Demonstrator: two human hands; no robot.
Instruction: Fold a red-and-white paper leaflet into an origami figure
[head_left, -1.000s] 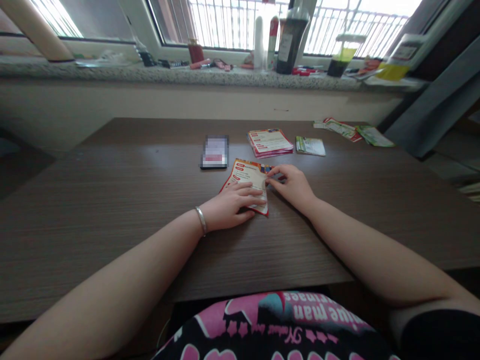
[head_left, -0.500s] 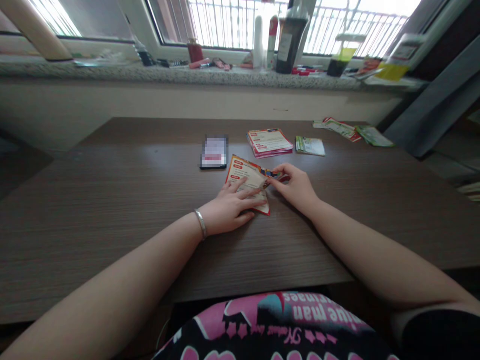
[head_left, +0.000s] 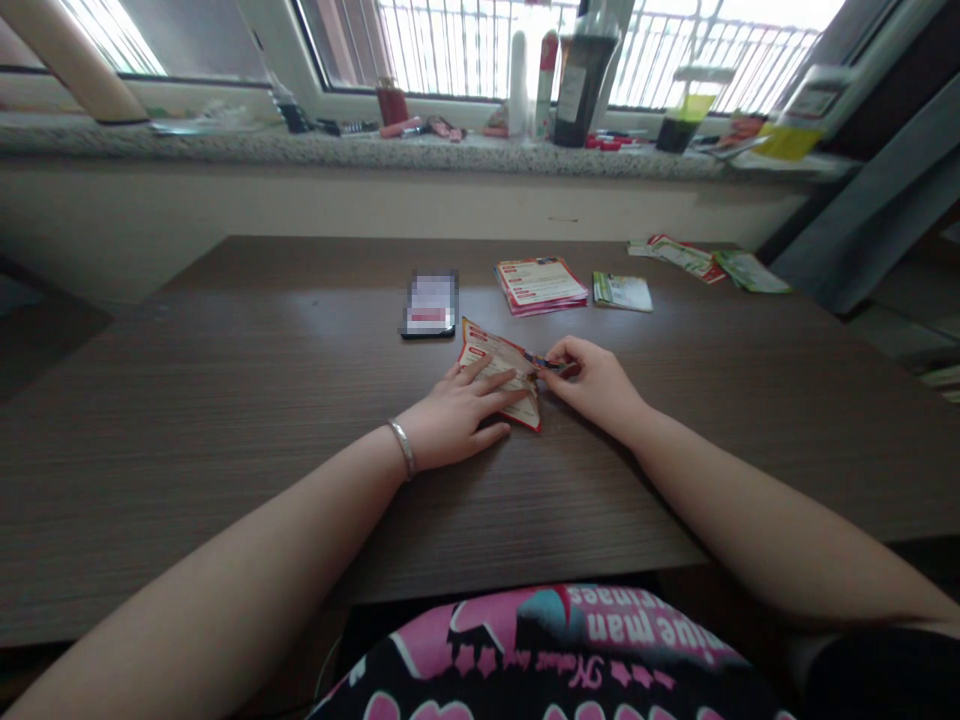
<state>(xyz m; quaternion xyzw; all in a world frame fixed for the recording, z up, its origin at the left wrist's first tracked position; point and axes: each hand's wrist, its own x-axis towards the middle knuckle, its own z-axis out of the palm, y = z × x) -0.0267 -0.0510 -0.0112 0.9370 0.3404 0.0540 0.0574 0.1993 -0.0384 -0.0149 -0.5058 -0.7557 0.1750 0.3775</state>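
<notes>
A printed paper leaflet (head_left: 477, 338) with a red and orange border lies on the table before me, its right side bent up and creased. My left hand (head_left: 471, 410), a silver bangle at the wrist, lies flat over it with fingers spread. The far right corner of the leaflet is pinched between the thumb and fingers of my right hand (head_left: 589, 375). Beyond the hands, a stack of similar printed sheets (head_left: 541, 283) rests on the table. A phone (head_left: 430, 303) with a blurred screen lies to the left of that stack.
Right of the stack sits a smaller pile of green and white papers (head_left: 622, 292). More colourful leaflets (head_left: 686, 257) lie at the far right of the table (head_left: 262, 370). Bottles (head_left: 583, 85) and small items line the stone windowsill (head_left: 225, 148) behind.
My right hand has moved slightly down and toward me, bending the leaflet's far right corner further over. My left hand stays in place on the paper.
</notes>
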